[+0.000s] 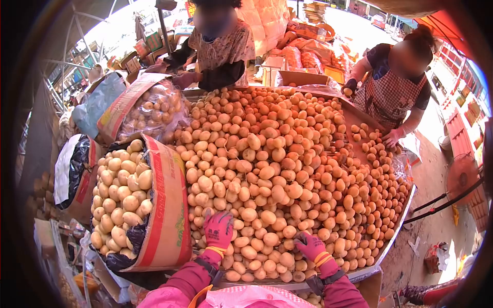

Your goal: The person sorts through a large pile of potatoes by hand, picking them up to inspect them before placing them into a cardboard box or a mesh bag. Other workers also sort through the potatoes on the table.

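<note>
A large heap of round, pale-brown potatoes (267,172) covers the sorting table. My left hand (219,231), in a pink glove with dark fingertips, lies palm down on the heap's near left part, its fingers stretched forward over the potatoes. My right hand (311,248), gloved the same way, rests on the near middle of the heap with its fingers pointing forward and left, partly sunk among the potatoes. Neither hand shows a potato held in it. Left of my left hand, a cardboard box (167,205) lined with black plastic is filled with larger-looking potatoes (123,179).
A second box (120,110) holds potatoes in clear plastic. One person (223,54) stands at the far side; another (393,84) works at the right, holding a potato. Red net sacks (310,59) are piled behind. The table's metal rim (387,249) bounds the right side; a fan (460,174) stands beyond.
</note>
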Demonstrator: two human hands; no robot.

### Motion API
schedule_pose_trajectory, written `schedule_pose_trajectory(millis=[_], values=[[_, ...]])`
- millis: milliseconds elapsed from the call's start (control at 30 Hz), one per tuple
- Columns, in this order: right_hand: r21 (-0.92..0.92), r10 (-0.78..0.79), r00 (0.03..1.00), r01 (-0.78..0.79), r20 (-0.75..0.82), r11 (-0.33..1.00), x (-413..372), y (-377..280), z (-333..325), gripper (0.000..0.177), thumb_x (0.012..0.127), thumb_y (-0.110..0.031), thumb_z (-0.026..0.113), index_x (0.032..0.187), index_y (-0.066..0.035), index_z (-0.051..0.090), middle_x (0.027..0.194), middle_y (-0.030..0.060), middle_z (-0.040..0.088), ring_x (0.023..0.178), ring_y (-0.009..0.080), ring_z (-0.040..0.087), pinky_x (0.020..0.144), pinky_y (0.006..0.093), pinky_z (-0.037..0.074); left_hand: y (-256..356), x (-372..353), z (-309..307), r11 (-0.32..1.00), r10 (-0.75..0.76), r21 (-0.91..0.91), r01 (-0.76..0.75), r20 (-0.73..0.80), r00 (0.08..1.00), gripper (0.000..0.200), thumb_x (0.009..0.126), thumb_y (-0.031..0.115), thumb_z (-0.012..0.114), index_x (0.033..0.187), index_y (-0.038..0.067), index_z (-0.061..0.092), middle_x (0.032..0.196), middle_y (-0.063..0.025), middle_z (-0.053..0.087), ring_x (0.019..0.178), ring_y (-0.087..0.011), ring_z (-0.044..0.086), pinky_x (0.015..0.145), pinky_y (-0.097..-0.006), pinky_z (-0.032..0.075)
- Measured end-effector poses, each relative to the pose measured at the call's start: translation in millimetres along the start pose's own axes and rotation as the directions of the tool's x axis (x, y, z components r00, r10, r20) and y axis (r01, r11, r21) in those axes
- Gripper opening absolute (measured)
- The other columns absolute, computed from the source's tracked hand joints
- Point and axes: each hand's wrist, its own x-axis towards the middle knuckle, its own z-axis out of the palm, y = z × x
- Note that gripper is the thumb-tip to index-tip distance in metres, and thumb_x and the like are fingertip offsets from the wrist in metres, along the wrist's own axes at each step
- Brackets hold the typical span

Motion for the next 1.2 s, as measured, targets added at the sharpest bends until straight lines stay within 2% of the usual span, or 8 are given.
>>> schedule_pose_trajectory(millis=[567,700,767,833,1000,1033,1067,1200], values=[[-0.022,-0.014,1.000,0.014,-0.010,1.000,-3.3,-14.2,-7.5,0.038,0.091,-0.036,0.069,0.114,-0.006,0.066,0.094,0.0133,0.073,0.086,0.0281,0.070,0.077,0.0381,0.054,18.1,10.3,-23.2,0.994,0.016,0.108,-0.022,0.054,0.998,0.021,0.087,0.021,0.064,0.104,0.011,0.071,0.108,-0.0053,0.070,0.104,-0.0246,0.064,0.114,-0.0439,0.034],[0.001,0.006,1.000,-0.006,0.012,1.000,-0.5,-7.8,-5.1,0.037,0.092,-0.039,0.066,0.113,-0.010,0.066,0.094,0.0118,0.072,0.086,0.0290,0.069,0.076,0.0398,0.053,13.2,7.7,-15.8,0.993,0.079,0.089,-0.082,0.038,0.996,0.020,0.087,0.021,0.064,0.103,0.012,0.071,0.106,-0.0054,0.070,0.103,-0.0247,0.064,0.112,-0.0443,0.036],[-0.006,0.002,1.000,-0.001,0.029,1.000,-2.1,-1.6,-4.6,0.037,0.093,-0.043,0.063,0.113,-0.012,0.065,0.095,0.0114,0.072,0.086,0.0301,0.069,0.075,0.0415,0.053,7.1,3.0,-3.2,0.999,-0.003,0.041,0.003,-0.014,1.000,0.018,0.088,0.022,0.064,0.101,0.012,0.072,0.106,-0.0054,0.070,0.103,-0.0250,0.064,0.109,-0.0445,0.038],[-0.030,-0.031,1.000,0.031,0.005,0.999,-1.7,-5.4,-3.8,0.038,0.093,-0.045,0.062,0.113,-0.012,0.066,0.094,0.0116,0.072,0.086,0.0304,0.069,0.075,0.0421,0.053,6.8,3.2,-2.9,0.999,-0.001,0.052,0.001,-0.001,1.000,0.017,0.088,0.021,0.064,0.100,0.013,0.072,0.105,-0.0056,0.070,0.101,-0.0256,0.064,0.106,-0.0439,0.040],[-0.004,-0.022,1.000,0.022,0.006,1.000,-2.4,-11.8,-4.5,0.037,0.093,-0.044,0.062,0.113,-0.012,0.066,0.094,0.0115,0.072,0.085,0.0308,0.069,0.074,0.0419,0.053,13.2,7.4,-11.0,0.999,-0.054,0.012,0.053,0.056,0.997,0.018,0.088,0.020,0.064,0.101,0.012,0.072,0.104,-0.0065,0.070,0.098,-0.0266,0.065,0.105,-0.0428,0.041],[-0.021,0.007,1.000,-0.006,0.009,1.000,-2.8,-14.1,-5.7,0.035,0.092,-0.039,0.066,0.113,-0.010,0.066,0.094,0.0121,0.072,0.086,0.0304,0.070,0.076,0.0406,0.053,10.5,6.3,-8.4,0.998,-0.056,0.015,0.055,0.055,0.997,0.018,0.088,0.020,0.064,0.101,0.012,0.072,0.104,-0.0065,0.070,0.098,-0.0266,0.065,0.105,-0.0428,0.041],[-0.039,0.034,0.999,-0.033,0.011,0.999,-2.8,-16.4,-7.2,0.034,0.091,-0.034,0.069,0.113,-0.009,0.066,0.094,0.0128,0.072,0.087,0.0300,0.070,0.078,0.0392,0.054,5.9,4.8,-2.8,0.999,-0.036,0.002,0.036,0.031,0.999,0.018,0.088,0.021,0.064,0.101,0.012,0.072,0.104,-0.0065,0.070,0.099,-0.0264,0.065,0.105,-0.0430,0.041],[-0.011,0.084,0.994,-0.084,0.065,0.996,-7.9,-23.9,-11.6,0.037,0.090,-0.036,0.070,0.114,-0.009,0.065,0.095,0.0128,0.073,0.087,0.0300,0.070,0.078,0.0394,0.054,3.6,1.5,-2.2,0.998,0.039,0.040,-0.038,-0.040,0.998,0.020,0.088,0.022,0.065,0.103,0.012,0.071,0.108,-0.0064,0.070,0.105,-0.0250,0.064,0.109,-0.0438,0.038]])
